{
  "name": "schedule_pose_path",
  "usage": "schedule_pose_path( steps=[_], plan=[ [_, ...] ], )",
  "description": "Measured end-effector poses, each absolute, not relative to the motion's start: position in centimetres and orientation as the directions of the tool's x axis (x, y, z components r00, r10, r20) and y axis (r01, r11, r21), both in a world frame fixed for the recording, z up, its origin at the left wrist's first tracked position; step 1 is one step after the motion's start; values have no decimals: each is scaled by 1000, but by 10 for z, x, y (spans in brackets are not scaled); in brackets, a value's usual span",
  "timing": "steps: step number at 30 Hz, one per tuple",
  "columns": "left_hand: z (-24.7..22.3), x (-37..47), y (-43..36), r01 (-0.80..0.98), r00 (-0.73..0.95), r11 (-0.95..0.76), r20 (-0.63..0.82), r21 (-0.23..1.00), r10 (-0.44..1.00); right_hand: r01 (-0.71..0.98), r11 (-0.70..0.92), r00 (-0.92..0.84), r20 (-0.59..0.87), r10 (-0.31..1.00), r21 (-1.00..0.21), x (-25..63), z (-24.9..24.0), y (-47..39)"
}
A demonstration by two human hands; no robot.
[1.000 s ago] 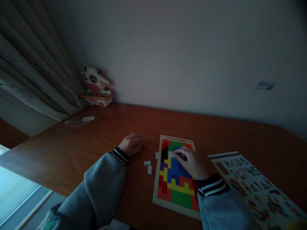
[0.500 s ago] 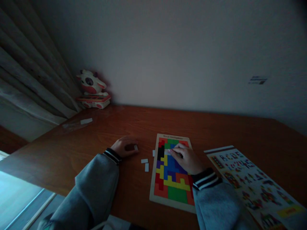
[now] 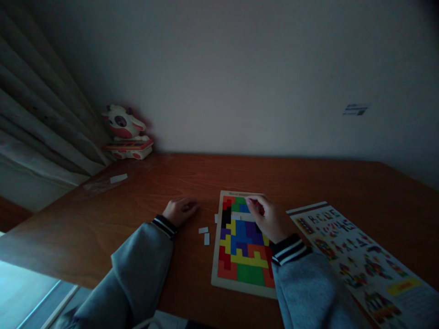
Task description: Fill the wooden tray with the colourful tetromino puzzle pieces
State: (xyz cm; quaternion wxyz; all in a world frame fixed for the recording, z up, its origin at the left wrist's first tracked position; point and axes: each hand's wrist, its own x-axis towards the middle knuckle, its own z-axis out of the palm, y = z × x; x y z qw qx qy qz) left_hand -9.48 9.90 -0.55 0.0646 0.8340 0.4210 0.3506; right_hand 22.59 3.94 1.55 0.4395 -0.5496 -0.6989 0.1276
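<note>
A wooden puzzle board [image 3: 215,265] filled with coloured block pieces lies on the table. White tiles [image 3: 236,215] form a strip across its upper part. My right hand [image 3: 269,218] is over the board's upper right, thumb and forefinger pinched together; anything between the tips is too small to make out. To the left of the board, my left hand [image 3: 180,211] rests on the table with its fingers curled and tips together, their contents hidden. Between that hand and the board lie loose white tiles [image 3: 203,230], one of them [image 3: 216,218] at the board's left edge.
A printed picture sheet [image 3: 343,246] lies right of the board. At the back left stands a cow-shaped toy [image 3: 126,130] near the curtain [image 3: 41,114]. A clear wrapper with a white label [image 3: 118,178] lies in front of it. The wall rises behind the table [image 3: 137,205].
My right hand has moved up from the white strip, where more white now shows. The small white tile seen at my left fingertips is out of sight. The view has shifted slightly.
</note>
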Motion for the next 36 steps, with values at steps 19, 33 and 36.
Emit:
schedule_pose_path(
  steps=[19, 33, 36],
  plan=[
    [-7, 10, 74, 255, 463, -686, 537, 682, 706, 505, 323, -196, 258, 946, -801, 221, 16, 38],
    [1, -4, 84, 323, 643, -884, 606, 339, 468, 740, 428, -347, 251, 904, -518, 249, 9, 43],
    [2, -9, 85, 349, 659, -884, 589, 312, 468, 741, 428, -351, 245, 904, -517, 249, 6, 43]
  ],
)
